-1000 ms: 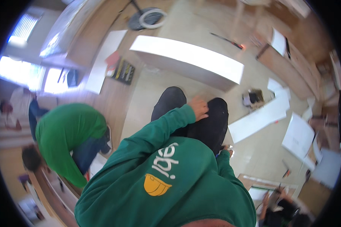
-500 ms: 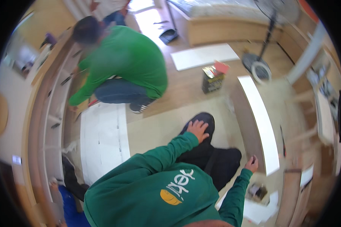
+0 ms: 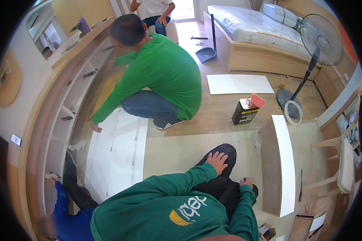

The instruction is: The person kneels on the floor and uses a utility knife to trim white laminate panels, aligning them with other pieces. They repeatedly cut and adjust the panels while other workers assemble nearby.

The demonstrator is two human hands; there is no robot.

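My left hand [image 3: 217,162] lies flat on my left knee, its fingers spread over the dark trousers [image 3: 226,151]. My right hand [image 3: 246,182] is beside my right knee with its fingers curled in. A small dark bit shows at those fingertips, too small to name. To the right of this hand, apart from it, stands a long white-topped panel box [image 3: 283,164] with a brown side. On the floor to my left lies a white panel [image 3: 116,160] with a row of dark marks.
A co-worker in green [image 3: 165,76] crouches by the long open cabinet [image 3: 64,132]; another in blue [image 3: 68,217] is at lower left. Ahead are a tin can [image 3: 244,112], a white board [image 3: 239,84] and a standing fan [image 3: 315,56]. A screwdriver [image 3: 300,188] lies right, near a chair [image 3: 346,164].
My right hand has moved left, from the panel box's near end to my right knee. My left hand stays on the knee. The view has shifted, showing more of the room ahead.
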